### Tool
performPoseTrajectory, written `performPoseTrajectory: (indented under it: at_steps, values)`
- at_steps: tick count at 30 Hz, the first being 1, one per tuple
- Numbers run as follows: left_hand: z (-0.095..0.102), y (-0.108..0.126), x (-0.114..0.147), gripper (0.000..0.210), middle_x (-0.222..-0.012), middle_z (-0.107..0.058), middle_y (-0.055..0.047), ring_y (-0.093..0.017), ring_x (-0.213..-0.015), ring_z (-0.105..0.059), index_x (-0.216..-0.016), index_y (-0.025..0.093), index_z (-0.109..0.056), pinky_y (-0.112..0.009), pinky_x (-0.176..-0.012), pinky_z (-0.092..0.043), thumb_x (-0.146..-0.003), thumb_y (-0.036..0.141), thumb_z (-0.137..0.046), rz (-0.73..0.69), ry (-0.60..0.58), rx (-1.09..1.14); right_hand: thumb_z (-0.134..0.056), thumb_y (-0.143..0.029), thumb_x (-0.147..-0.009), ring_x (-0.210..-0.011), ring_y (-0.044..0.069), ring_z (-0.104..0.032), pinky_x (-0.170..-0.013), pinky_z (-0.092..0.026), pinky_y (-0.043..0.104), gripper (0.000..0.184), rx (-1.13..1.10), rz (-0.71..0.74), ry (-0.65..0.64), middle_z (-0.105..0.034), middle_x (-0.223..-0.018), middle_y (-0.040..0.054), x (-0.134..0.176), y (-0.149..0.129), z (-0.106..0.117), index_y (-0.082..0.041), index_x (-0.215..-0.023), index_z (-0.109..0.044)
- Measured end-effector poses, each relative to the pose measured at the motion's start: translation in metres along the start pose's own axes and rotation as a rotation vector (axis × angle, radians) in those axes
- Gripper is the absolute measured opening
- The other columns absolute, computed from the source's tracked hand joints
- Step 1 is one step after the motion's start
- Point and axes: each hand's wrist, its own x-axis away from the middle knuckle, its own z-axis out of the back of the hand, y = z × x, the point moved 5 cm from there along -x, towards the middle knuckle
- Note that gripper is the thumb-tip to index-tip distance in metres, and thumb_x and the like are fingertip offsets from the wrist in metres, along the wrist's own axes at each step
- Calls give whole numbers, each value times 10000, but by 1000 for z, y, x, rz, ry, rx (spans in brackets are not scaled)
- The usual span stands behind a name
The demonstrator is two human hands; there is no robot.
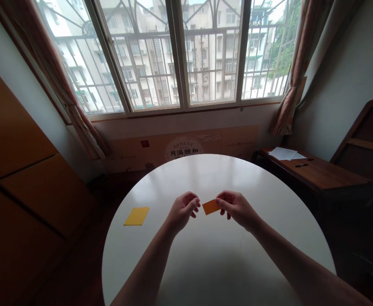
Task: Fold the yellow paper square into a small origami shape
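Observation:
A small orange rectangle of paper (211,207) is pinched at its right end between the thumb and fingers of my right hand (234,207), above the white round table (205,259). Just left of the paper is my left hand (185,209), its fingers curled and a narrow gap between its fingertips and the paper's left edge. Nothing shows in that left hand, and its thumb and fingers are slightly apart. On the left side of the table lies a flat stack of yellow square paper (136,216).
A wooden bench (326,172) with white sheets (286,154) stands at the right beyond the table. Past the table's far edge, a printed cardboard panel (154,144) leans below the barred window (186,55). An orange-brown cabinet (29,199) is at the left.

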Motion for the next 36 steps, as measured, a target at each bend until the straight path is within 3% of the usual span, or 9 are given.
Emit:
performPoseTrajectory:
  at_steps: [7,14,23,29,36]
  values:
    - [-29,-1,9,393,-753,-668,-74,-171,-634,-640,-851,113,-666,-219,-464,-481,-818,505,-647,150,-128,-27,-643,-447,-880,-575,152,-651,-421,-442,203,313,37,22,-53,-703,-749,57,10,-5,-19,-135,-903,-640]
    - [-20,1,10,386,-767,-650,-59,-148,-620,-629,-857,116,-675,-203,-462,-470,-778,494,-658,299,-112,35,-684,-459,-860,-623,173,-677,-455,-483,218,333,-42,39,10,-717,-763,34,10,-3,-14,-184,-968,-531]
    - [-19,-16,7,330,-719,-617,-42,-139,-581,-576,-851,117,-682,-218,-456,-455,-791,439,-642,357,-109,-30,-677,-362,-859,-684,180,-691,-454,-499,214,406,60,-108,-44,-706,-834,45,3,14,-12,-168,-1183,-527]
    - [-20,-20,7,325,-756,-635,-60,-142,-571,-591,-878,105,-692,-219,-440,-450,-815,419,-639,392,-100,-47,-674,-318,-855,-706,186,-702,-447,-505,208,283,62,-102,-51,-717,-842,70,1,17,-10,-145,-1062,-588]
    - [-20,-20,8,377,-756,-644,-51,-121,-538,-593,-921,114,-673,-210,-440,-467,-808,471,-632,442,-124,78,-700,-341,-815,-754,206,-682,-425,-506,217,213,68,41,-7,-690,-828,52,1,11,-13,-168,-919,-632]
